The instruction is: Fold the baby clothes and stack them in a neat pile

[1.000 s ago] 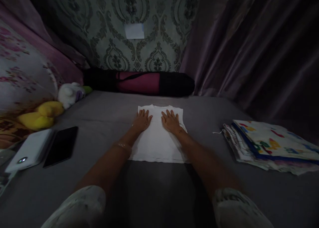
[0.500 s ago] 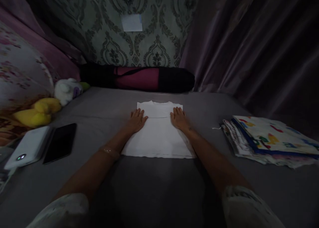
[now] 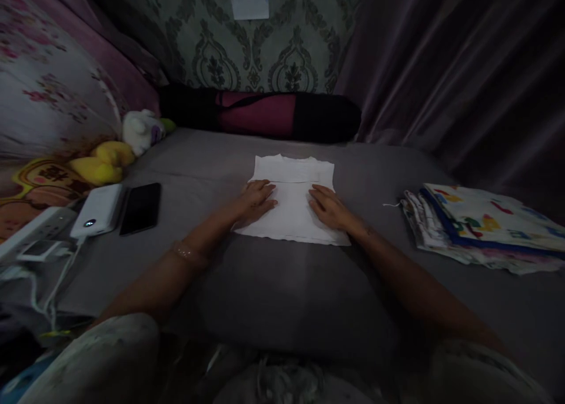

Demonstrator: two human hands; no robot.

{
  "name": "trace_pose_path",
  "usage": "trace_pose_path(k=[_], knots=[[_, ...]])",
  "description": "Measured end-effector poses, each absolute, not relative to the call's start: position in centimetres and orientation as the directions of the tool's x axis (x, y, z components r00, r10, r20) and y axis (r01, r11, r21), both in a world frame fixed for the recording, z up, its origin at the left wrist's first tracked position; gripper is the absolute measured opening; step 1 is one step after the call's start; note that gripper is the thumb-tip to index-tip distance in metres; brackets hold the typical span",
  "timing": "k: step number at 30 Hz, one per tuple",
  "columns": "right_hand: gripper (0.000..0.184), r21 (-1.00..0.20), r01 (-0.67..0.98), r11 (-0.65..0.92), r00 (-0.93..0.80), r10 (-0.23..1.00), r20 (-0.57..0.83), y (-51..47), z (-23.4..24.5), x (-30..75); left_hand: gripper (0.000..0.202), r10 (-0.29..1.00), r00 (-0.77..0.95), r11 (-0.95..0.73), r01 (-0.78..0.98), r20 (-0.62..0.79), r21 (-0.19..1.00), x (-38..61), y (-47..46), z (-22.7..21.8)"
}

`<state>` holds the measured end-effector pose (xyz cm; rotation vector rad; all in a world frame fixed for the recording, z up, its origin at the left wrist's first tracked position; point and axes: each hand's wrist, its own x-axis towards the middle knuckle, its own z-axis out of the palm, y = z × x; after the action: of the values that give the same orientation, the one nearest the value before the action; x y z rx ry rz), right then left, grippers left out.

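A folded white cloth (image 3: 292, 186) lies flat on the grey bed sheet (image 3: 282, 286) in front of me. My left hand (image 3: 256, 199) rests palm down on its near left part, fingers stretched out. On the near right part lies my right hand (image 3: 330, 207), also flat with the fingers spread. Neither hand holds anything. A thin bracelet sits on my left wrist.
A stack of folded patterned cloths (image 3: 481, 227) lies at the right. At the left are a black phone (image 3: 140, 207), a white power bank (image 3: 97, 210), a power strip with cables, and yellow and white soft toys (image 3: 115, 151). A dark pink-and-black roll (image 3: 265, 113) lies along the wall.
Both hands slid from the cloth's far part toward me, first spreading to its sides, then resting on its near half. My view tipped down and pulled back.
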<state>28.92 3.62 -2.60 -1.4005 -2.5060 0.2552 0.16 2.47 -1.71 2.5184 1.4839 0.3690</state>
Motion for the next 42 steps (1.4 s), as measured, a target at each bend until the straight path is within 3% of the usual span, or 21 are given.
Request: trace_pose_path(k=[5,11,17,22,29,33,42], knots=[[0.06,-0.316,0.753,0.577,-0.616,0.787,-0.029,-2.1,-2.2,29.1,0.053,0.747,0.658,-0.631,0.657,0.094,0.412,0.9,-2.2,-0.2],[0.059,-0.278,0.744,0.608,-0.64,0.768,-0.033,-6.4,-2.0,28.5,0.043,0.695,0.707,-0.686,0.594,0.134,0.421,1.7,-4.5,-1.0],[0.045,-0.237,0.724,0.648,-0.657,0.752,0.049,-8.2,-1.1,27.3,0.032,0.653,0.731,-0.754,0.607,0.196,0.25,2.4,-5.3,-1.5],[0.034,-0.173,0.739,0.651,-0.638,0.759,0.129,-7.8,-0.3,25.5,0.032,0.655,0.741,-0.755,0.646,0.147,0.107,3.7,-5.5,-1.0],[0.029,-0.035,0.766,0.641,-0.636,0.765,0.096,-6.8,-0.1,24.1,0.025,0.675,0.728,-0.735,0.652,0.116,0.185,3.4,-5.4,-0.3],[0.025,0.08,0.717,0.692,-0.697,0.714,0.074,-6.2,-0.4,24.1,0.022,0.697,0.71,-0.716,0.683,0.097,0.146,3.7,-5.6,-0.4],[0.024,-0.043,0.761,0.647,-0.642,0.761,0.092,-6.0,0.4,24.9,0.023,0.778,0.621,-0.626,0.779,0.096,0.029,4.0,-5.0,-1.0]])
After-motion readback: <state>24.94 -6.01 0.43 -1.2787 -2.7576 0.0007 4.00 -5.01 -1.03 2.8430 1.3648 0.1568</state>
